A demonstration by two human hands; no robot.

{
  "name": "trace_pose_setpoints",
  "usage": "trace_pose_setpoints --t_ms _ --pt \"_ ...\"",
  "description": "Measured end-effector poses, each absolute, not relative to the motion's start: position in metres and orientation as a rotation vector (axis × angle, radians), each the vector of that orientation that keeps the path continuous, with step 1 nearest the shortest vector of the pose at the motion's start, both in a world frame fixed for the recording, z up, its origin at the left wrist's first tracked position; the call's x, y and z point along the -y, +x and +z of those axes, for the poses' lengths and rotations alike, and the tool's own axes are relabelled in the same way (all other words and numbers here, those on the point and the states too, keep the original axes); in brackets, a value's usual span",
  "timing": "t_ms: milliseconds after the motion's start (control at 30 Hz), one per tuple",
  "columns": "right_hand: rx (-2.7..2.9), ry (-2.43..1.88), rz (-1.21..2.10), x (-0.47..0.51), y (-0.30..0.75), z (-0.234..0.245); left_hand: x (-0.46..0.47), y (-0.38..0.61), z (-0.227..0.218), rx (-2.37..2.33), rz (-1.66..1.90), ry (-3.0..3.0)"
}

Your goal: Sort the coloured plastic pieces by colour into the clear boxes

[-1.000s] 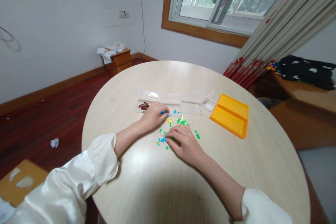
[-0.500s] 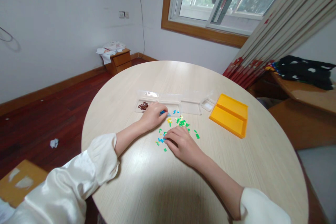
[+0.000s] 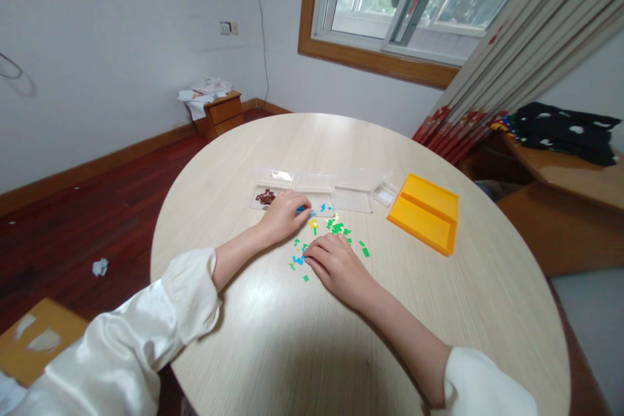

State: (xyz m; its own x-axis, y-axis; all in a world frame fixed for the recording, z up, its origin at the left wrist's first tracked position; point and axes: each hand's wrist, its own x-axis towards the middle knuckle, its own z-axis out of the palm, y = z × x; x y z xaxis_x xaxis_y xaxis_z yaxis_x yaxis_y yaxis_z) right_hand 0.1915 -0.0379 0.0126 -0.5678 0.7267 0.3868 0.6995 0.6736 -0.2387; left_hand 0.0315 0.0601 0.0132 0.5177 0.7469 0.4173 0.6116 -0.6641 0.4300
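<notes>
My left hand (image 3: 285, 213) is curled over the near edge of a clear plastic box (image 3: 325, 197). Blue shows between its thumb and fingers, but whether those pieces are held or lie behind is unclear. A few small blue bricks (image 3: 324, 208) lie in that box. Fingers bent and pinched together, my right hand (image 3: 336, 266) rests on the table, its fingertips on a small blue brick beside more blue bricks (image 3: 298, 260). Around it are scattered green bricks (image 3: 337, 227), yellow bricks (image 3: 313, 224) and pale ones. Small brown bricks (image 3: 266, 197) fill part of the leftmost clear box.
Everything lies on a round wooden table (image 3: 273, 351). More open clear boxes (image 3: 355, 199) continue to the right, with a yellow two-part tray (image 3: 429, 224) beyond them. A curtain (image 3: 517, 45) hangs by the window, and a small cabinet (image 3: 225, 109) stands in the corner.
Both hands keep almost the same place and pose. The whole view has shifted very slightly; no brick has clearly moved.
</notes>
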Motion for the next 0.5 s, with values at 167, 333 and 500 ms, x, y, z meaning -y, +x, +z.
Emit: trace_pose_setpoints --t_ms 167,333,500 --pt "2.468 -1.122 0.044 0.0377 0.1910 0.0126 -0.0597 0.0315 0.0138 -1.136 0.877 2.532" --pt "2.493 -1.131 0.014 0.0384 0.1906 0.0147 -0.0599 0.0310 0.0122 -1.109 0.919 2.532" --pt "2.411 -1.118 0.086 0.0369 0.1931 0.0149 -0.0592 0.0296 0.0119 -1.035 0.993 2.536"
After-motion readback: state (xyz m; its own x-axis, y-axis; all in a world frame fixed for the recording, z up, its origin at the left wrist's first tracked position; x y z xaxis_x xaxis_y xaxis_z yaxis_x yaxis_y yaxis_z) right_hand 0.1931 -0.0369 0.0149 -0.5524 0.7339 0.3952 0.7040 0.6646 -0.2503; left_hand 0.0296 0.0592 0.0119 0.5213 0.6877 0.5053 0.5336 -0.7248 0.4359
